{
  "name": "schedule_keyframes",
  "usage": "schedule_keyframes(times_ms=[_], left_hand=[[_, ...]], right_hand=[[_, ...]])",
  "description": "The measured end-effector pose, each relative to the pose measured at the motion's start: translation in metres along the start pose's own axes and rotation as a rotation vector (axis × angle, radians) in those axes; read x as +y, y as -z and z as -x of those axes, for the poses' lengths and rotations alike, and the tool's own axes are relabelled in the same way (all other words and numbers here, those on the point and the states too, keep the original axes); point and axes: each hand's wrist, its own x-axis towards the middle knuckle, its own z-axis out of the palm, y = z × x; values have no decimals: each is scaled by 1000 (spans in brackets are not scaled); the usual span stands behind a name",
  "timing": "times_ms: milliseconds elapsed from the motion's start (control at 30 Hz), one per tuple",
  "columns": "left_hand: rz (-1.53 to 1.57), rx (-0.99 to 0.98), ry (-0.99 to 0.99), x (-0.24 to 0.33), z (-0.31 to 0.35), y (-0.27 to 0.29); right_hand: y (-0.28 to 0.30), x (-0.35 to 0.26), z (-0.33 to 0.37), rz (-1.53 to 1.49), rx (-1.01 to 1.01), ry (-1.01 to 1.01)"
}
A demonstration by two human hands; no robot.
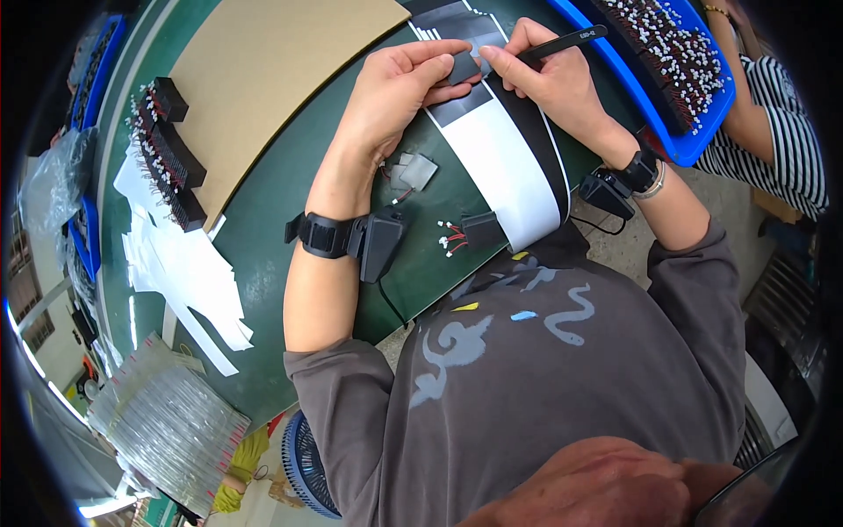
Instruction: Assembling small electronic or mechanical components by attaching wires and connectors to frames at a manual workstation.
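Over the table's (272,263) far part, the left hand's (395,86) fingers pinch a small, flat, dark-grey rectangular piece (462,68); just right, the right hand's (555,81) fingers grip black tweezers (569,40).

Grey short-sleeved shirt (580,386), pale swirls (471,349), black wrist straps (327,235), silver bracelet (655,186)
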Motion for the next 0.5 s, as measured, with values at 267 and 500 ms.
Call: schedule_keyframes(times_ms=[267,500], left_hand=[[-16,47,-54,-1,2,-8],[4,40,-24,1,2,-8]], right_hand=[[3,-2,4,10,8,-6],[5,1,4,-3,-9,23]])
